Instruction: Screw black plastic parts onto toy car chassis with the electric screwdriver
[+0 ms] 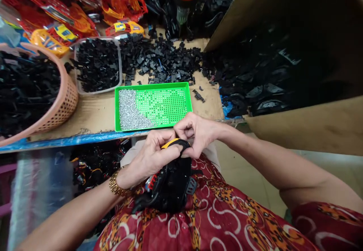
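My left hand is closed around the top of a black plastic toy body with yellow and red trim that rests on my lap. My right hand is pinched shut against the same piece from the right, fingertips at its yellow edge. What sits in the pinch is too small to make out. Just beyond both hands, a green perforated tray lies on the table edge, with a heap of small silver pins in its left half.
A clear tub of small black parts and a loose pile of the same parts lie behind the tray. A pink basket of black pieces stands left. Red and yellow toy shells are at the back. A cardboard box of black parts is right.
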The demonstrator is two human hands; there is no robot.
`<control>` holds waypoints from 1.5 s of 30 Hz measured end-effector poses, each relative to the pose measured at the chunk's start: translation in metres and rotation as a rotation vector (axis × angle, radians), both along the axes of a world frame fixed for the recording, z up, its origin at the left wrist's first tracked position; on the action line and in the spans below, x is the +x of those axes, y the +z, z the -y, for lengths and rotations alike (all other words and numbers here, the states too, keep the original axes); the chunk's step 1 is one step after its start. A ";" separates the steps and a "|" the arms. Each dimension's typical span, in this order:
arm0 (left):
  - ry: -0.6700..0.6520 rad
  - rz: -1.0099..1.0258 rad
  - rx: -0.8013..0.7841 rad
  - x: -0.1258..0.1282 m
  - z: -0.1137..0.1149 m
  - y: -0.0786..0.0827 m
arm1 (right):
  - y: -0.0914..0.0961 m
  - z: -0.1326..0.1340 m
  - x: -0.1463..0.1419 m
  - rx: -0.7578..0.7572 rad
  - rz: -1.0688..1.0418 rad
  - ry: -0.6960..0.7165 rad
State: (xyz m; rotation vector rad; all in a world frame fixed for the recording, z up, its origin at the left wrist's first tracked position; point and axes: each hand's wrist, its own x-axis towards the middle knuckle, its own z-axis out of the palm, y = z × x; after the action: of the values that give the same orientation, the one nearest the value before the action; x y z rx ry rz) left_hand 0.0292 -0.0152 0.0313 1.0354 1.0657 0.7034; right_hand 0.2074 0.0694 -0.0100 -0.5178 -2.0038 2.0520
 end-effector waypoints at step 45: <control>0.587 0.240 -0.273 0.129 -0.002 -0.104 | -0.034 0.016 0.023 0.430 0.145 -1.017</control>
State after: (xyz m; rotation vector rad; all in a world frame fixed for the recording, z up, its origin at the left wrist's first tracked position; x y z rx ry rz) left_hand 0.1585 -0.0134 -0.0728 0.3821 1.2209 1.0863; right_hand 0.2301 0.0538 -0.0439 -1.2629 -1.6151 0.9705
